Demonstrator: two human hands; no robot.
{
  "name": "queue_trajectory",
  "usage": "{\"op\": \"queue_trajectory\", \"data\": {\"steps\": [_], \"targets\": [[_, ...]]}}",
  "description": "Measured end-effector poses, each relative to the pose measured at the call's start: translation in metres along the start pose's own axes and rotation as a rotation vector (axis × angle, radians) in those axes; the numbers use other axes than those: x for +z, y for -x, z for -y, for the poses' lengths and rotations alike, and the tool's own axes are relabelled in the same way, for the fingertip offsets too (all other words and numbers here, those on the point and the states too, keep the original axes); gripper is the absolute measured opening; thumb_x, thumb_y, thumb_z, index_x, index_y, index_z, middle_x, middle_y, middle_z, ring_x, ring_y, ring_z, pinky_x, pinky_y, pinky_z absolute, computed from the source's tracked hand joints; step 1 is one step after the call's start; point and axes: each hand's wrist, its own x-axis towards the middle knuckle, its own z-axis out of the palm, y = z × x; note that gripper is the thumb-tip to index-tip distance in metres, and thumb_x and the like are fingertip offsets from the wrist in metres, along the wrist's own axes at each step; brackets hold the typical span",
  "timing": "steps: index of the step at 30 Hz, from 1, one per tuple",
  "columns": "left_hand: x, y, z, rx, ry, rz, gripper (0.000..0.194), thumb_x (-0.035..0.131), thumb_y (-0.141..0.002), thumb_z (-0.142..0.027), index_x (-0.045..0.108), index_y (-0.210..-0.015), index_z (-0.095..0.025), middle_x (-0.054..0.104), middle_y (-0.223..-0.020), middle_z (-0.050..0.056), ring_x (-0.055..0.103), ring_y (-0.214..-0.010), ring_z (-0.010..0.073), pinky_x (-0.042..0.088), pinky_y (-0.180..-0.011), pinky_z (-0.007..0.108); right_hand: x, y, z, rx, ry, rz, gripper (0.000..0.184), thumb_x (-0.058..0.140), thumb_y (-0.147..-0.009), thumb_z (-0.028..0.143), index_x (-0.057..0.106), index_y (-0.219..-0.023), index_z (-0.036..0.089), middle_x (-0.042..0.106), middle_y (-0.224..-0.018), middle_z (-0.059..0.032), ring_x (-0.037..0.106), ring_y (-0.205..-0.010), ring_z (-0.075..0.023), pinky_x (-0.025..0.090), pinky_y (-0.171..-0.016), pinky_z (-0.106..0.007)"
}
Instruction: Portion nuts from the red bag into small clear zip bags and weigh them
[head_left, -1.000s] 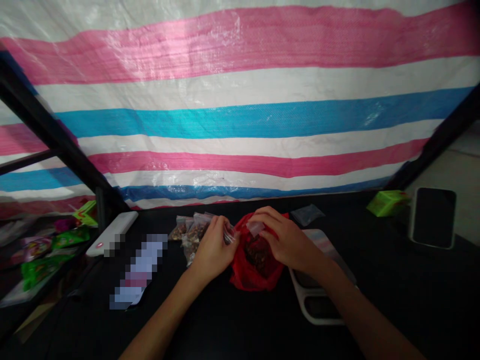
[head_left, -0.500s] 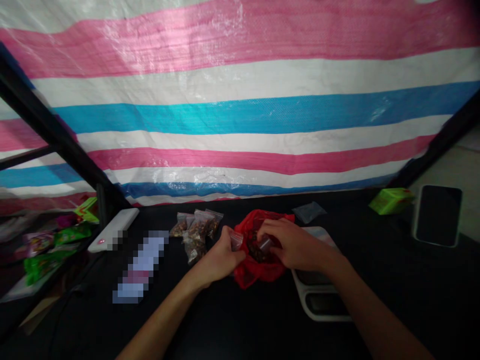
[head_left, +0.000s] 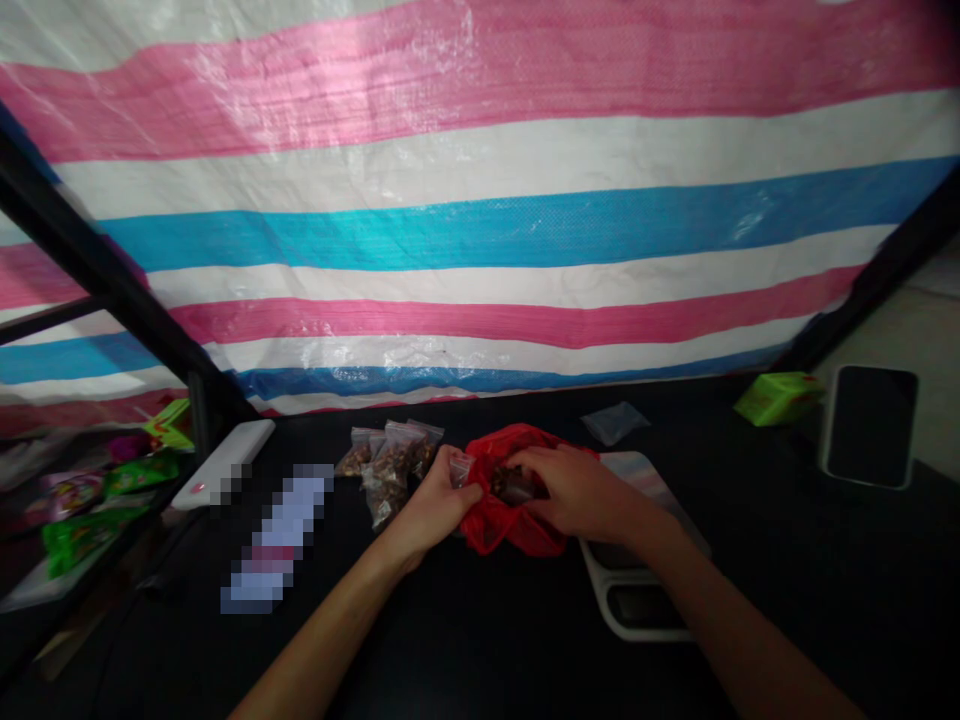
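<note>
A red plastic bag (head_left: 517,528) stands with its mouth open between my hands, small brown bits (head_left: 502,482) loose inside it. At its left rim my left hand (head_left: 441,498) is closed, pinching a small clear zip bag (head_left: 460,468). My right hand (head_left: 574,490) reaches into the red bag from the right. Its fingers curl round a small see-through cup-like piece (head_left: 519,488), whose exact kind I cannot make out. Left of my hands lie several filled zip bags (head_left: 388,478) of brown pieces. Partly under my right forearm sits a white kitchen scale (head_left: 606,600).
A flat clear bag (head_left: 615,423) lies behind the scale. To the right are a green box (head_left: 778,398) and a propped phone-like device (head_left: 870,428). A white slab-like device (head_left: 225,465) and a blurred-out strip (head_left: 281,540) lie left. Striped sheeting (head_left: 487,240) hangs behind.
My right hand has pushed the clear piece slightly left and lower among the brown bits. The red bag's front edge has risen a little. My left hand keeps its pinch.
</note>
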Motion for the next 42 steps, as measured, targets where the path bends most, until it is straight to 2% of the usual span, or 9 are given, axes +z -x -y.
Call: {"op": "queue_trajectory", "data": {"steps": [5,9,13,18,20,24,29,34,42], "targets": [[0.002,0.000,-0.003,-0.005,0.052,-0.003,0.030,0.063,-0.069,-0.011,0.049,-0.094,-0.021,0.058,-0.071,-0.007,0.054,-0.056,0.0082,0.038,-0.051,0.017,0.006,-0.003,-0.003,0.014,0.055,-0.026,0.033,0.074,-0.081,0.019,0.068,-0.113,0.026,0.074,-0.113,-0.0028,0.067,-0.098,-0.0228,0.043,-0.084,-0.032],[0.005,0.001,-0.007,0.013,0.145,-0.027,0.031,0.066,-0.067,-0.014,0.049,-0.092,-0.021,0.055,-0.069,-0.009,0.051,-0.053,0.0074,0.036,-0.051,0.018,0.010,-0.003,-0.003,-0.011,0.033,-0.057,0.031,0.069,-0.082,0.011,0.068,-0.110,0.024,0.072,-0.115,-0.0039,0.066,-0.099,-0.0215,0.043,-0.085,-0.031],[0.004,-0.002,-0.007,0.060,0.081,-0.077,0.032,0.070,-0.071,-0.022,0.048,-0.095,-0.022,0.054,-0.072,-0.008,0.051,-0.055,0.0091,0.038,-0.053,0.020,0.011,-0.004,0.000,0.002,-0.042,-0.096,0.029,0.067,-0.080,0.007,0.068,-0.104,0.024,0.074,-0.102,-0.0015,0.066,-0.095,-0.0201,0.043,-0.086,-0.032],[-0.003,-0.008,-0.002,0.502,-0.431,-0.196,0.023,0.065,-0.075,-0.011,0.053,-0.092,-0.021,0.057,-0.090,-0.001,0.058,-0.082,0.0159,0.048,-0.077,0.029,0.006,-0.007,-0.001,0.008,-0.221,-0.137,0.034,0.066,-0.084,0.009,0.066,-0.114,0.024,0.074,-0.100,-0.0019,0.067,-0.096,-0.0206,0.048,-0.090,-0.035],[-0.003,-0.006,-0.001,0.588,-0.617,-0.196,0.024,0.062,-0.077,-0.007,0.057,-0.095,-0.022,0.059,-0.101,0.003,0.060,-0.092,0.0192,0.049,-0.087,0.034,0.002,-0.008,0.000,-0.036,-0.330,-0.154,0.035,0.065,-0.085,0.008,0.064,-0.117,0.023,0.074,-0.106,-0.0030,0.068,-0.100,-0.0205,0.050,-0.093,-0.035],[0.001,0.000,0.001,0.593,-0.713,-0.107,0.026,0.058,-0.082,-0.006,0.059,-0.101,-0.023,0.058,-0.109,0.005,0.062,-0.097,0.0210,0.051,-0.089,0.036,-0.004,-0.008,0.011,-0.091,-0.407,-0.203,0.038,0.064,-0.085,0.007,0.064,-0.119,0.024,0.071,-0.116,-0.0034,0.066,-0.108,-0.0201,0.050,-0.099,-0.036],[0.004,0.001,0.005,0.598,-0.724,-0.060,0.025,0.058,-0.087,-0.011,0.058,-0.109,-0.024,0.057,-0.113,0.005,0.062,-0.101,0.0212,0.051,-0.090,0.036,0.001,-0.006,0.024,-0.192,-0.276,-0.218,0.043,0.058,-0.088,0.003,0.069,-0.121,0.028,0.064,-0.123,-0.0052,0.060,-0.117,-0.0212,0.049,-0.104,-0.037],[0.005,-0.001,0.005,0.586,-0.703,-0.086,0.017,0.061,-0.092,-0.019,0.057,-0.108,-0.022,0.058,-0.109,0.005,0.062,-0.100,0.0211,0.051,-0.092,0.037,0.009,-0.008,0.023,-0.290,-0.188,-0.299,0.051,0.046,-0.095,0.004,0.063,-0.135,0.030,0.061,-0.135,-0.0056,0.056,-0.128,-0.0206,0.044,-0.114,-0.039],[0.004,0.000,0.002,0.597,-0.705,-0.101,0.018,0.060,-0.097,-0.032,0.059,-0.112,-0.022,0.055,-0.116,0.006,0.060,-0.104,0.0219,0.049,-0.097,0.038,0.008,-0.009,0.017,-0.260,-0.140,-0.391,0.039,0.058,-0.097,0.016,0.060,-0.134,0.027,0.065,-0.134,-0.0058,0.059,-0.128,-0.0227,0.044,-0.115,-0.042]]}}
